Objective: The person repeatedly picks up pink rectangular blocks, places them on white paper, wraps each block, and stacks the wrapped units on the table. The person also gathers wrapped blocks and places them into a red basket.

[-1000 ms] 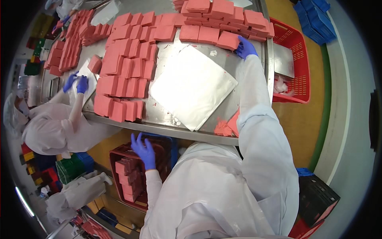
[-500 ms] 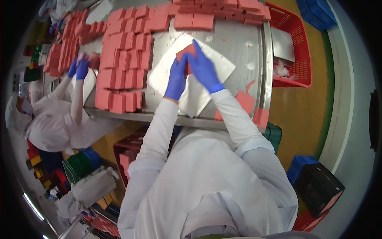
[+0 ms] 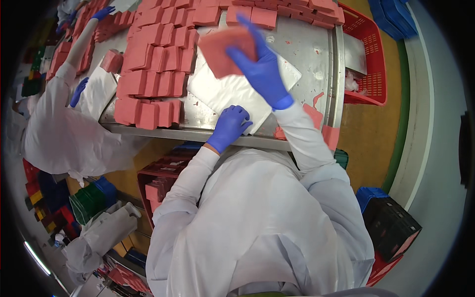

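My right hand (image 3: 255, 62), in a blue glove and blurred, holds a pink slab (image 3: 217, 52) tilted over the upper part of a white flat bag (image 3: 217, 91) lying on the steel table. My left hand (image 3: 230, 123), also gloved in blue, rests at the bag's front corner with its fingers curled closed on it. Rows of stacked pink slabs (image 3: 151, 79) stand just left of the bag, and more pink slabs (image 3: 262, 17) line the back. Torn pink scraps (image 3: 311, 114) lie by my right forearm.
A red crate (image 3: 376, 89) sits beyond the table's right rim (image 3: 339, 59). A crate (image 3: 156, 175) with pink slabs is below the front edge. A co-worker (image 3: 69, 138) works at left with another bag. Blue crates (image 3: 388, 17) and black crates (image 3: 391, 222) stand on the right.
My right hand took a slab from the back row and brought it over the bag, where both hands met; now it lifts the slab up-left while my left hand has dropped to the front corner.
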